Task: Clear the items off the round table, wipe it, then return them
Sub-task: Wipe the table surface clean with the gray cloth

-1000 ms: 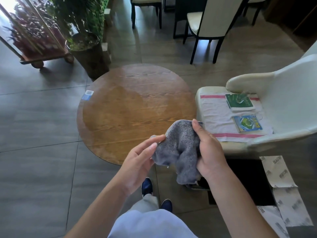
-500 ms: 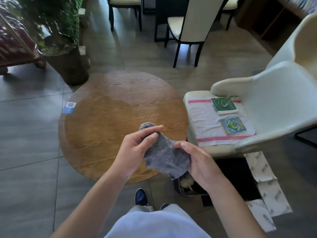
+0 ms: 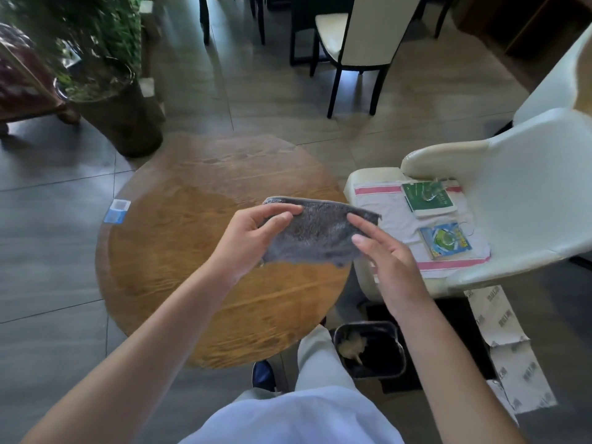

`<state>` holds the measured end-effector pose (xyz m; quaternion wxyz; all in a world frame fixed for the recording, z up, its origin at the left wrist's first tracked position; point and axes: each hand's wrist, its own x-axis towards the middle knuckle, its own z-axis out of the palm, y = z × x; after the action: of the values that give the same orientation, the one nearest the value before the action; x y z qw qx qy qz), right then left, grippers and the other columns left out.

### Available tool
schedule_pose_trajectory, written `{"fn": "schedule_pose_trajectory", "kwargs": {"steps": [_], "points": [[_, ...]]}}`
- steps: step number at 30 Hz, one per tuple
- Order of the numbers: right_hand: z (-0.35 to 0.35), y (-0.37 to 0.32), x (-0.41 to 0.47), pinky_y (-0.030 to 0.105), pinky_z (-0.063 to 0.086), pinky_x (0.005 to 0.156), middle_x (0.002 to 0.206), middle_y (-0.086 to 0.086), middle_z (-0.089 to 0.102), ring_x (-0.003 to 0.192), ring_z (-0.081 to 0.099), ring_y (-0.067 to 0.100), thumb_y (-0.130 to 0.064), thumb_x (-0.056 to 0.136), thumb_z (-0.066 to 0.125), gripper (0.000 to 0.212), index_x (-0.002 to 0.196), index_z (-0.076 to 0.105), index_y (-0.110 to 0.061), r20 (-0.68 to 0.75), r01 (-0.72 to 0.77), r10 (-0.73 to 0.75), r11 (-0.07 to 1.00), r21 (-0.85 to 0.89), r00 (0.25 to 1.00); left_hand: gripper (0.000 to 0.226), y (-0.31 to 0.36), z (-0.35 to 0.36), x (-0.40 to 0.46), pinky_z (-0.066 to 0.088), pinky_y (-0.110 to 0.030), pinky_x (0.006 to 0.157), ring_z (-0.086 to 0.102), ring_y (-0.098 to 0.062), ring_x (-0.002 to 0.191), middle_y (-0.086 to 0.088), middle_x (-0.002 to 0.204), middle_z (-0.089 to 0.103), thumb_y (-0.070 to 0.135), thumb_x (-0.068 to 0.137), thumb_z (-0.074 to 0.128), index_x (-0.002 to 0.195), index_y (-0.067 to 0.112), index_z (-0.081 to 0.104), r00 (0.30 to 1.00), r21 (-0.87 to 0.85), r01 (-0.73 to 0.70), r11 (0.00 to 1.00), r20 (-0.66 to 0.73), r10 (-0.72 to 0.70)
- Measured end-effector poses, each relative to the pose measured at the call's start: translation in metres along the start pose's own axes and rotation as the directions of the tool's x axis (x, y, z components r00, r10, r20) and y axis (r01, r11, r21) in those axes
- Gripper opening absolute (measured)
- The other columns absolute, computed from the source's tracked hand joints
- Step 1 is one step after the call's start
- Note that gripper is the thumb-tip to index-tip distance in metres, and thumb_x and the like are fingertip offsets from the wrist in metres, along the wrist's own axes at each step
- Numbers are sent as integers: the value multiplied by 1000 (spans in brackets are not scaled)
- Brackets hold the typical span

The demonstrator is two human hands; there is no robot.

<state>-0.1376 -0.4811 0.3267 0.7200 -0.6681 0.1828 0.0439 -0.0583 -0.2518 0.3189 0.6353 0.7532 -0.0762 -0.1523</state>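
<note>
Bin [image 3: 389, 366] with crumpled paper [image 3: 351, 347] inside.

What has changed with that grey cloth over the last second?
The grey cloth was bunched up, mostly in the right hand. Now the left hand has gripped it too, and both hands have pulled it out flat over the round table. The booklets on the white chair stayed put.

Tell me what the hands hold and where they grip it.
A grey cloth, spread between both hands: left hand pinches its upper left edge, right hand its upper right edge.
</note>
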Motion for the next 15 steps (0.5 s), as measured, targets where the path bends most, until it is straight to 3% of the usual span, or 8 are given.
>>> {"fn": "schedule_pose_trajectory", "kwargs": {"steps": [2,5,8,10,12,15], "points": [[-14,-3,35,28,47,109,129,-7,73,125,64,7,-23,93,67,33,123,76,-31,4,21,-20,1000,-19,1000,21,4,8,32,43,-26,80,61,-8,85,0,94,78,25,100,63,102,36,82,1000,51,2,999,-13,-1],[-34,-10,99,33,44,116,128,-7,74,130,62,9,-19,96,65,31,124,76,-27,12,20,-19,999,-37,1000,22,13,18,88,41,-9,77,60,11,82,20,90,74,17,104,59,107,26,79,1000,134,3,991,-15,-1],[-55,-17,173,41,45,116,132,-4,72,130,62,12,-34,87,66,38,124,76,-31,40,33,-31,998,-57,999,23,24,31,152,41,-9,78,60,13,86,19,98,72,19,106,56,113,23,77,999,239,-35,970,-30,43],[-66,-23,221,32,48,111,134,-7,70,129,62,6,-34,86,65,48,132,71,-24,6,54,-54,997,-49,999,22,29,39,198,40,-5,82,60,19,91,24,100,70,18,106,56,116,21,76,999,274,-46,961,-10,50],[-74,-27,268,21,47,106,139,-11,66,129,59,-1,-33,86,63,56,141,64,-21,1,81,-81,994,-79,997,22,30,43,244,41,-7,87,60,19,97,26,103,71,20,105,58,113,29,75,998,311,-61,948,2,64],[-82,-20,331,25,44,112,143,-9,64,135,56,3,-31,90,62,54,143,62,-23,76,103,-95,988,-113,993,22,13,45,306,44,-14,95,64,9,106,23,108,74,22,104,59,112,33,75,997,313,-60,948,-21,70]]}}
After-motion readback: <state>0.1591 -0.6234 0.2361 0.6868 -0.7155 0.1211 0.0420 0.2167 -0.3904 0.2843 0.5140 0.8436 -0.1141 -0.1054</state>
